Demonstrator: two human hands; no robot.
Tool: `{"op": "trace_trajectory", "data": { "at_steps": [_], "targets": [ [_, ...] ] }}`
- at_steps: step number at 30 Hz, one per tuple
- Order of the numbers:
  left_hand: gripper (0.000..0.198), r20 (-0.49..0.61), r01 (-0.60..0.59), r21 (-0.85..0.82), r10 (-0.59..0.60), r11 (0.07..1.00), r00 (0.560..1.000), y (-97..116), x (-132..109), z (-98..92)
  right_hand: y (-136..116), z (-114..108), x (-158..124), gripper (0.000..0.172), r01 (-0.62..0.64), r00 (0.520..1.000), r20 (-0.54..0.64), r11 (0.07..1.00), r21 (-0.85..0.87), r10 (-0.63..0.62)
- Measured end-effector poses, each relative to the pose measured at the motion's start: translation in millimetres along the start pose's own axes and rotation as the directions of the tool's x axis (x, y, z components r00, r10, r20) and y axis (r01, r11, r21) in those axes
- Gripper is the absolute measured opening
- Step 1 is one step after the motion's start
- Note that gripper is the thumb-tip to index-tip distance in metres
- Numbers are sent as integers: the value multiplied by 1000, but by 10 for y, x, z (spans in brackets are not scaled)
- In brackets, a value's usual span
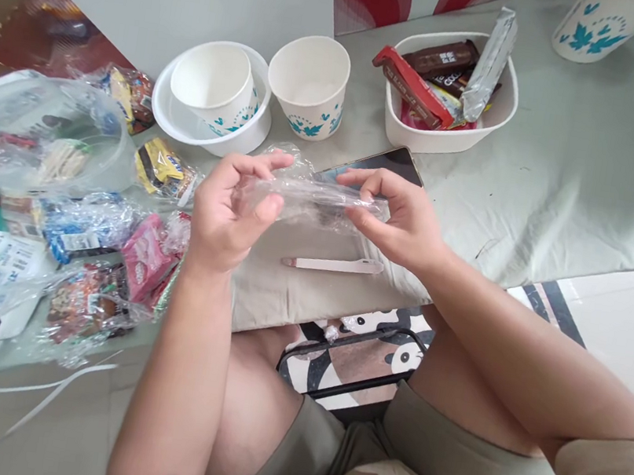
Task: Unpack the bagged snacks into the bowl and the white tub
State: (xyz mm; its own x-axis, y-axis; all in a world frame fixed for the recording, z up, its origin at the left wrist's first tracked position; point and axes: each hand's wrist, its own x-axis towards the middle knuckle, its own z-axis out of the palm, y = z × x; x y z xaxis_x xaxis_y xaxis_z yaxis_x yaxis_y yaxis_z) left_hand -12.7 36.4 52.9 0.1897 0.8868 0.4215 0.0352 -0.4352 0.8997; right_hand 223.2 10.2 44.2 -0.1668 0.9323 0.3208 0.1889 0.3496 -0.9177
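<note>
A clear plastic bag [313,204] stretches between my two hands above the front of the cloth-covered table. My left hand [238,206] pinches one end of it, thumb against the film and fingers curled behind. At the other end, my right hand [395,213] grips the film between thumb and fingers. Whether anything lies inside the clear film I cannot make out. Under the bag, a pen-like white stick [332,264] lies on the cloth. Partly covered by my hands and the bag is a dark phone-like slab [388,162].
Behind my hands stand a paper cup [310,82], a white bowl [252,133] holding another cup, and a white tub [427,139] of wrapped bars. Several wrapped snacks [97,228] and a clear plastic container [45,141] crowd the left. A white cable [42,383] hangs off the edge.
</note>
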Motion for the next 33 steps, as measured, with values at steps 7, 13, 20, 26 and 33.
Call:
{"op": "trace_trajectory", "data": {
  "at_steps": [7,13,20,26,33],
  "targets": [
    [41,3,66,116,-67,991,998,-133,13,13,-53,58,-42,46,9,999,-33,987,163,-3],
    [34,-76,257,-247,-283,934,956,-14,27,151,-38,58,12,52,-198,979,114,926,321,169],
    [39,-70,532,-253,-563,808,823,41,48,155,-23,75,42,28,-440,898,195,772,460,396],
    [31,-108,613,-389,-695,687,711,154,79,240,-43,90,33,50,-453,883,196,666,593,427],
    [31,-146,537,-246,-579,807,802,83,39,338,-55,196,13,32,-433,897,163,743,510,410]
  ]
}}
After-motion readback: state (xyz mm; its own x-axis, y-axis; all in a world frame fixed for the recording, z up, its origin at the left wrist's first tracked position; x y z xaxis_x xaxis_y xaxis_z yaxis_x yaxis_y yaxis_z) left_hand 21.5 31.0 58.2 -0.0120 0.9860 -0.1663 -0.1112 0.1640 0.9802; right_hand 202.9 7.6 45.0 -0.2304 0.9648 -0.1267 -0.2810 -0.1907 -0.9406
